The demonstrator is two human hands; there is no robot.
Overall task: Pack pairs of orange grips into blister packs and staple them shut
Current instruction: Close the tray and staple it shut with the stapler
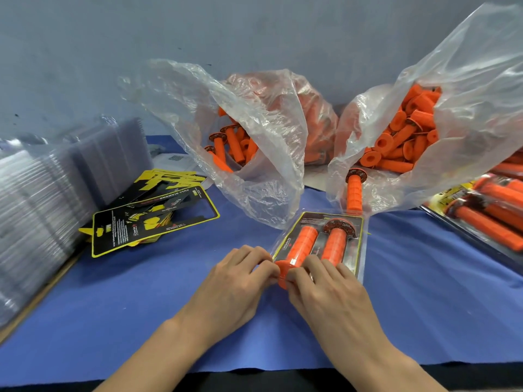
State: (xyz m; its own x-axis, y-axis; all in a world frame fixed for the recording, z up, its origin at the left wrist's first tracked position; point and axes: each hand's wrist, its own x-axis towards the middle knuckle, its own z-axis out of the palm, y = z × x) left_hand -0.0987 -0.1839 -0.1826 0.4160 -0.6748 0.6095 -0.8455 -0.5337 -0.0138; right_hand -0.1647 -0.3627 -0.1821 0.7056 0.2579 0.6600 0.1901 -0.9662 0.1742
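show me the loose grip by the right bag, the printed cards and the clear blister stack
loose grip (354, 195): head view, middle of its ribbed barrel.
printed cards (120, 230): head view, black face of the top card.
clear blister stack (42, 210): head view, layered edges on its side.

The left hand (237, 274) and right hand (325, 287) pinch the near flange of an orange grip (301, 244) lying in a blister pack (358, 222) on blue cloth (141, 292); a second grip (336, 244) lies just beside it; printed cards (152, 222) lie to the left.
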